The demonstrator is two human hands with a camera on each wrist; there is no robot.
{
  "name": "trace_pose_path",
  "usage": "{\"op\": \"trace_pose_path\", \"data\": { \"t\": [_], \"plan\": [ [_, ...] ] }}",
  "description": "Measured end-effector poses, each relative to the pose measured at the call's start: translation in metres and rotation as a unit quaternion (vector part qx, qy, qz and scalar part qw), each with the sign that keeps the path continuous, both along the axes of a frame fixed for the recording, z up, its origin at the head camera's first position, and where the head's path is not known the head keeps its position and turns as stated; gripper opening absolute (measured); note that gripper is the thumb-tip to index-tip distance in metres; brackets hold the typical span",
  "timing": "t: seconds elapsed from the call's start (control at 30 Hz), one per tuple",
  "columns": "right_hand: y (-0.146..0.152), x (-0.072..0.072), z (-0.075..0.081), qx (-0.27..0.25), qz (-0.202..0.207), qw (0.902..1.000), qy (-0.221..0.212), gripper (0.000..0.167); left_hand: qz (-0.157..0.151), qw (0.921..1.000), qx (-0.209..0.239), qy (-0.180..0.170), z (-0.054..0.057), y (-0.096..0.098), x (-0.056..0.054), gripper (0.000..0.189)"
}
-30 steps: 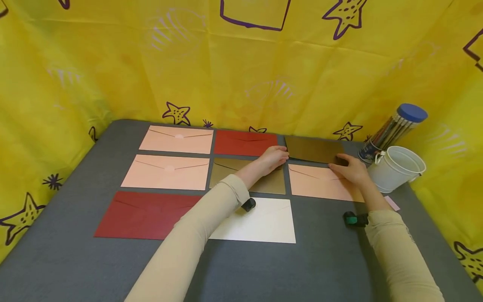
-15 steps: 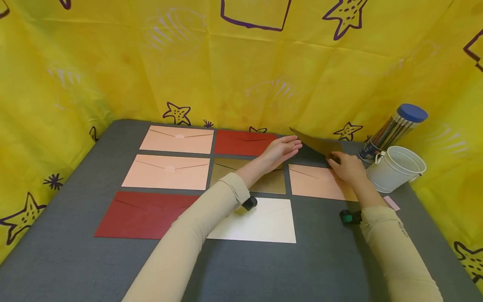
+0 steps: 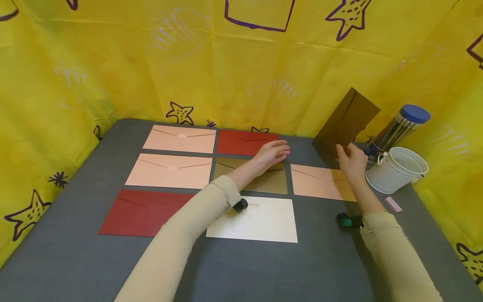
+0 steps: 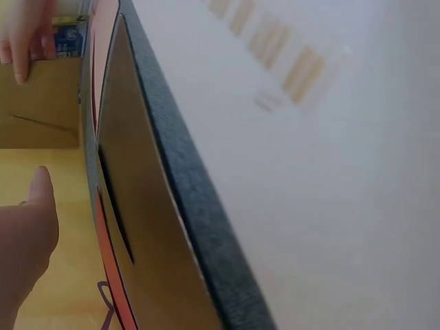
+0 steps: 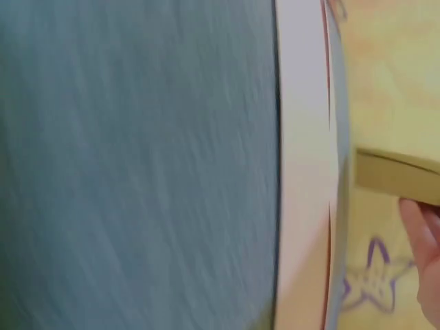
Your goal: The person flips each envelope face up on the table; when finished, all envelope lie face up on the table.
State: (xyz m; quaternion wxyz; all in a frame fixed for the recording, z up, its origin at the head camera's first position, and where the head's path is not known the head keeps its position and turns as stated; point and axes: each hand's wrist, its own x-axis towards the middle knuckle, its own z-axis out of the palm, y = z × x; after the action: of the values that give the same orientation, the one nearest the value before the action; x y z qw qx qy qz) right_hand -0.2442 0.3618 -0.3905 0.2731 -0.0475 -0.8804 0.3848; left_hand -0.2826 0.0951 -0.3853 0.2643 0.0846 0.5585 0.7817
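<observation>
My right hand (image 3: 352,162) pinches a dark gold envelope (image 3: 345,119) by one edge. The envelope stands tilted up on its end at the back right, its flap line showing near the top. In the right wrist view, fingers (image 5: 421,230) grip its edge. My left hand (image 3: 271,157) hangs with straight fingers over the red envelope (image 3: 239,142) and the lighter gold envelope (image 3: 260,175), holding nothing. In the left wrist view its thumb (image 4: 42,196) points toward the raised envelope. A pink envelope (image 3: 317,181) lies just in front of my right hand.
Two more pink envelopes, one at the back left (image 3: 177,144), lie left, with a dark red envelope (image 3: 147,214) and a white envelope (image 3: 260,226) nearer. At right stand a white bucket (image 3: 392,172) and a blue-lidded pencil tube (image 3: 414,114), with a pink eraser (image 3: 393,204) in front.
The dark gold envelope was lying flat at the back right; my right hand has swung it up onto its end. My left hand has let go of it and drawn slightly back left.
</observation>
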Motion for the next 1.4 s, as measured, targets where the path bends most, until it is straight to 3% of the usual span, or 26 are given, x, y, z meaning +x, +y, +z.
{"op": "trace_pose_path", "data": {
  "t": [0.03,0.07,0.13,0.2,0.23,0.3,0.4,0.47,0.63,0.73,0.8,1.0,1.13,1.27,1.3,1.4],
  "plan": [
    [-0.006,0.0,0.001,-0.073,0.003,0.9973,-0.006,0.019,0.003,1.0,-0.004,-0.003,-0.001,-0.001,0.0,0.046],
    [-0.012,0.0,0.002,-0.15,0.01,0.9886,-0.011,0.018,0.007,0.9999,-0.008,-0.007,-0.002,-0.001,0.0,0.046],
    [-0.026,0.001,0.004,-0.305,0.026,0.952,-0.016,0.02,0.009,0.9998,-0.016,-0.012,-0.004,-0.002,0.001,0.047],
    [-0.039,0.003,0.006,-0.414,0.036,0.9096,-0.014,0.023,0.008,0.9996,-0.023,-0.016,-0.005,-0.001,0.002,0.046],
    [-0.045,0.004,0.007,-0.45,0.04,0.8921,-0.015,0.024,0.006,0.9995,-0.026,-0.017,-0.006,-0.001,0.002,0.046],
    [-0.058,0.005,0.01,-0.497,0.046,0.8661,-0.018,0.024,0.0,0.9995,-0.027,-0.017,-0.006,0.001,0.004,0.047],
    [-0.074,0.008,0.012,-0.535,0.05,0.8431,-0.025,0.022,-0.003,0.9996,-0.025,-0.011,-0.006,0.005,0.005,0.049],
    [-0.085,0.01,0.011,-0.545,0.048,0.8365,-0.036,0.019,0.002,0.9997,-0.023,-0.008,-0.006,0.008,0.007,0.048],
    [-0.1,0.012,0.007,-0.541,0.05,0.8367,-0.067,0.016,0.038,0.9992,-0.009,-0.01,-0.006,0.013,0.01,0.036],
    [-0.101,0.011,0.005,-0.55,0.053,0.8297,-0.076,0.017,0.059,0.9981,0.011,-0.015,-0.007,0.013,0.01,0.033],
    [-0.098,0.01,0.003,-0.565,0.055,0.8196,-0.08,0.019,0.064,0.9977,0.019,-0.013,-0.008,0.011,0.009,0.034],
    [-0.071,0.01,0.009,-0.639,0.044,0.7646,-0.074,0.017,0.066,0.9977,0.002,0.011,-0.01,0.002,0.005,0.038],
    [-0.047,0.011,0.013,-0.657,0.022,0.7509,-0.062,0.014,0.06,0.9977,-0.024,0.02,-0.01,-0.005,0.001,0.038],
    [-0.022,0.013,0.014,-0.652,0.014,0.7542,-0.076,0.009,0.05,0.9974,-0.05,0.017,-0.011,-0.01,-0.001,0.036],
    [-0.016,0.014,0.014,-0.642,0.016,0.7613,-0.087,0.009,0.047,0.9971,-0.057,0.015,-0.011,-0.01,-0.001,0.036],
    [0.0,0.016,0.014,-0.593,0.023,0.7952,-0.125,0.008,0.05,0.9962,-0.07,0.01,-0.01,-0.008,-0.001,0.037]
  ]
}}
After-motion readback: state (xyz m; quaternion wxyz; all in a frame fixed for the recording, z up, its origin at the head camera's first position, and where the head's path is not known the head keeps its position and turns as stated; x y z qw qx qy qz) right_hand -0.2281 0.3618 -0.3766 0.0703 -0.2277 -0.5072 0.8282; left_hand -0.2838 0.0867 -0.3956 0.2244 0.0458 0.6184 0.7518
